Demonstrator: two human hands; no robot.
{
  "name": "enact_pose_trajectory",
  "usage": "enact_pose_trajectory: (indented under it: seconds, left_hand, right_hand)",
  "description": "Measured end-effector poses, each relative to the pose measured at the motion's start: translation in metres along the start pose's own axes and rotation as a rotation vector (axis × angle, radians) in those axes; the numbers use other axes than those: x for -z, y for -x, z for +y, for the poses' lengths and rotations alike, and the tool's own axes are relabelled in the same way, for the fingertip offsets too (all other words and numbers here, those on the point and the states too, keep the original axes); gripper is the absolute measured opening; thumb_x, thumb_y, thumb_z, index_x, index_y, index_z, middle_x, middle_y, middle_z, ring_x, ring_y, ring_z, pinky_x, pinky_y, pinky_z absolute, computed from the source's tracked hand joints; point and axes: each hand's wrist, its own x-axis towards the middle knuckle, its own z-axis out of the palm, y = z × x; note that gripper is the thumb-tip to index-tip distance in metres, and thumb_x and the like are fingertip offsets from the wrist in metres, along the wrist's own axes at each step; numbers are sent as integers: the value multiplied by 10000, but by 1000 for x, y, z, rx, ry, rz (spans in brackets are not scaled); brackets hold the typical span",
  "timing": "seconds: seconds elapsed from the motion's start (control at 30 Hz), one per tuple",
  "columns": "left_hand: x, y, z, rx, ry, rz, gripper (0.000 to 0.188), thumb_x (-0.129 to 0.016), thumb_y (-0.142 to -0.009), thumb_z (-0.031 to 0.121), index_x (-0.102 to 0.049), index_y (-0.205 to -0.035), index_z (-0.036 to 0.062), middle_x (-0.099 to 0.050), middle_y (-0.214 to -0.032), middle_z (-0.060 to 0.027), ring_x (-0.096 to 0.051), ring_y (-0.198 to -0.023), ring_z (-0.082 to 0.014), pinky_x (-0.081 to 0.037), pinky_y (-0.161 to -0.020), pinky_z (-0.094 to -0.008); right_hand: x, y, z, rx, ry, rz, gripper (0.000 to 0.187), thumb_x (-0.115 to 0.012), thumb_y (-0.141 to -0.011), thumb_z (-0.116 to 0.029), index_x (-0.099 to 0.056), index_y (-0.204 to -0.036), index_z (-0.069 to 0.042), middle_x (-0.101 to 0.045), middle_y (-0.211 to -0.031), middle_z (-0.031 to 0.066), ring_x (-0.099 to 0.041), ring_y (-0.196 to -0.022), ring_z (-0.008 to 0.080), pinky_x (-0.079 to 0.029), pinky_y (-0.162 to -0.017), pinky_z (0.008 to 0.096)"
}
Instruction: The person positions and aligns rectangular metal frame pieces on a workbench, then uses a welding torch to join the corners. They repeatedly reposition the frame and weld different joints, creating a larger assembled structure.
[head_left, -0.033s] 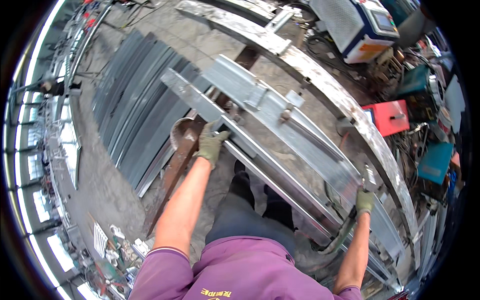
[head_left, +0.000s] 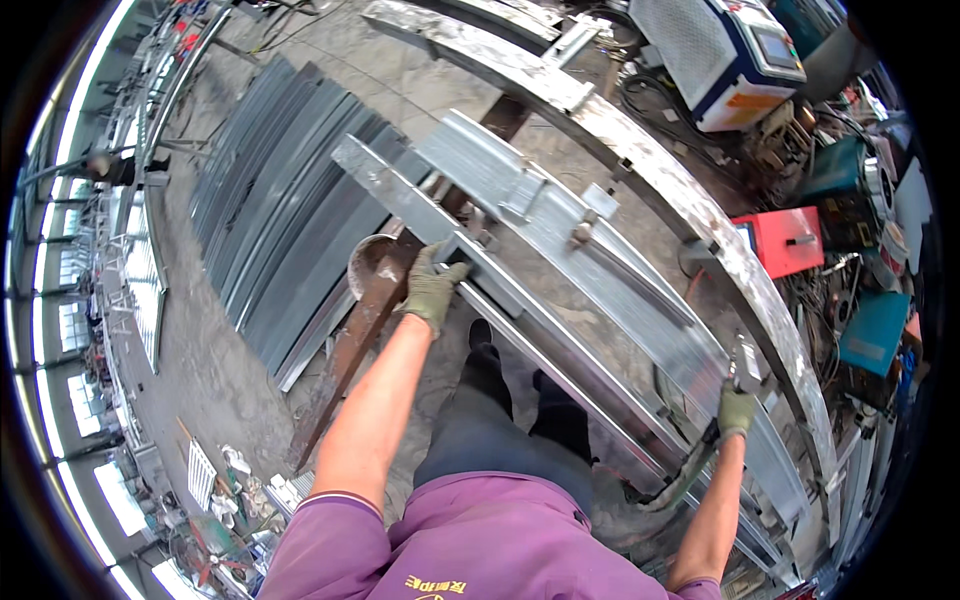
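Note:
My left hand, in a greenish work glove, is closed on the end of a short grey metal piece. That piece sits against the near side of a long galvanized steel channel, which runs diagonally from upper left to lower right. Wrapped around a silvery welding torch is my gloved right hand, out to the right. A dark hose trails from the torch. Beyond the channel lies a wider steel channel with small brackets on it. My right hand partly hides the torch's handle.
A rusty brown beam supports the work at the left. Several long grey steel profiles lie stacked behind it. A pale curved-looking beam crosses the far side. A white-and-blue machine and a red box stand at the right.
The whole view has shifted slightly. Both hands keep their hold, and the metal pieces stay in place.

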Motion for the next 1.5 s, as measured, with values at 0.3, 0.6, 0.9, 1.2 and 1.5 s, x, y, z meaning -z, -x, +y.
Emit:
enact_pose_trajectory:
  seconds: [0.3,0.6,0.9,1.2,1.5]
  left_hand:
    - [-10,12,12,-175,-270,8,654,-895,-840,144,-607,-1406,-13,-702,-1338,-185,-681,-1216,-284,-539,-1050,-411]
    - [-4,1,-10,-311,-224,-33,602,-907,-842,207,-655,-1356,20,-746,-1220,-204,-727,-1121,-329,-547,-1024,-435]
    - [0,-2,-11,-399,-258,43,515,-898,-834,207,-694,-1256,-5,-746,-1178,-191,-721,-1108,-351,-550,-999,-448]
    - [0,2,-10,-370,-284,19,593,-850,-823,290,-663,-1316,18,-687,-1327,-220,-618,-1266,-421,-421,-1142,-517]
    - [2,1,-13,-380,-286,-28,640,-847,-823,284,-628,-1361,15,-664,-1363,-224,-587,-1309,-423,-385,-1171,-530]
  right_hand:
    - [66,200,-106,223,-688,11,158,-794,-984,-132,-711,-1076,-35,-643,-794,-25,-609,-692,93,-492,-613,304]
    - [29,341,-274,162,-775,-412,427,-789,-977,-98,-672,-1381,-31,-667,-809,-2,-584,-528,87,-462,-486,259]
    - [-22,364,-352,314,-656,-374,401,-815,-900,-54,-704,-1276,30,-762,-1050,106,-703,-909,156,-577,-815,323]
    - [-35,364,-384,521,-525,-254,318,-837,-901,-100,-746,-1191,-3,-772,-933,120,-757,-815,198,-596,-736,345]
    - [-41,361,-393,592,-431,-188,263,-841,-896,-126,-759,-1123,-21,-761,-869,130,-767,-760,232,-595,-691,361]
